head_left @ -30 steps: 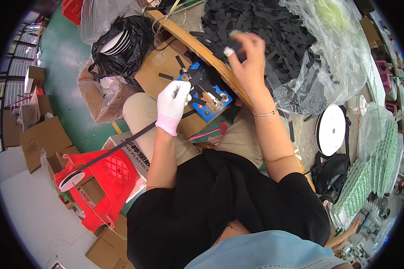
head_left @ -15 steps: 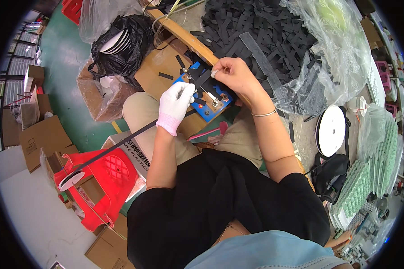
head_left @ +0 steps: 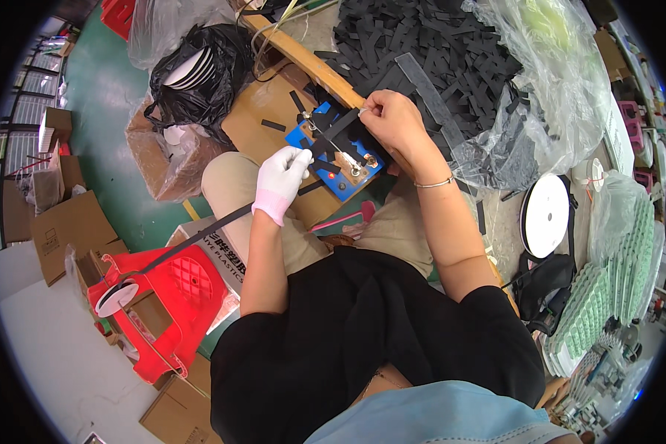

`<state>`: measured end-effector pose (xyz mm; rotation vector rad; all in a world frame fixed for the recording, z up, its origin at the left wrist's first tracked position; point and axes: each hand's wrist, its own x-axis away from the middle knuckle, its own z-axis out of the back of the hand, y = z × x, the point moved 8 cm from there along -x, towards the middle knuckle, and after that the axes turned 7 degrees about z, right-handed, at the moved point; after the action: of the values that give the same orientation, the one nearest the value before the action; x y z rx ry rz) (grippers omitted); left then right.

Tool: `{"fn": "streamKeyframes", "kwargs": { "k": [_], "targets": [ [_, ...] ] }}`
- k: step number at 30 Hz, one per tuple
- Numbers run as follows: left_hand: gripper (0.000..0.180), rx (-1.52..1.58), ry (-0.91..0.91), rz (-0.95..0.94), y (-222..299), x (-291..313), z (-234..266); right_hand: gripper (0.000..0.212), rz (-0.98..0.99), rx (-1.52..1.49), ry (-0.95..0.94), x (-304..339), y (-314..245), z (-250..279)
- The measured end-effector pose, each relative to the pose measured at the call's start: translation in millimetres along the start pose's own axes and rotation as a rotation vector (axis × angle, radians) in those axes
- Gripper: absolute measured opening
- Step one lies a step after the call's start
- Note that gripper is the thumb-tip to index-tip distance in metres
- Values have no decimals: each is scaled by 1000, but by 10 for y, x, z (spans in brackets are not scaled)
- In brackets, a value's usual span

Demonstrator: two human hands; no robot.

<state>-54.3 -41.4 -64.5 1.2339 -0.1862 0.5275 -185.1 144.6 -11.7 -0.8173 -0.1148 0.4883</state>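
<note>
My left hand (head_left: 280, 176), in a white glove with a pink cuff, pinches a flat black band near the left side of a blue fixture (head_left: 339, 188). My bare right hand (head_left: 397, 124) has its fingertips closed on the far end of the black band (head_left: 342, 124), beside the wooden edge. Between the two hands the band stretches across the fixture, which carries small metal parts. Another length of black band (head_left: 200, 235) leads from a white reel (head_left: 117, 298) at lower left up to below my left hand and the fixture. Small black pieces lie around the fixture.
A large heap of cut black strips (head_left: 429, 63) lies beyond the wooden rail (head_left: 303, 50), with clear plastic sheeting (head_left: 551, 111) beside it. A red stool (head_left: 177, 296) holds the reel at left. Another white reel (head_left: 545, 216) stands at right. A black bag (head_left: 226, 70) sits at upper left.
My left hand has shifted a little left and toward me. My right hand has moved slightly right and away, so the hands are farther apart along the band.
</note>
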Motion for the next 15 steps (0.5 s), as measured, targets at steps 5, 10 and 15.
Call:
{"fn": "streamKeyframes", "kwargs": {
  "k": [5,10,15],
  "targets": [
    [22,12,39,31,-19,18,24,16,47,13,23,-3,-15,-17],
    [21,292,-39,-47,293,182,45,14,104,-506,-168,24,-177,-119],
    [21,285,-8,-72,465,136,-78,11,-36,-785,-295,102,-263,-212]
  ]
}}
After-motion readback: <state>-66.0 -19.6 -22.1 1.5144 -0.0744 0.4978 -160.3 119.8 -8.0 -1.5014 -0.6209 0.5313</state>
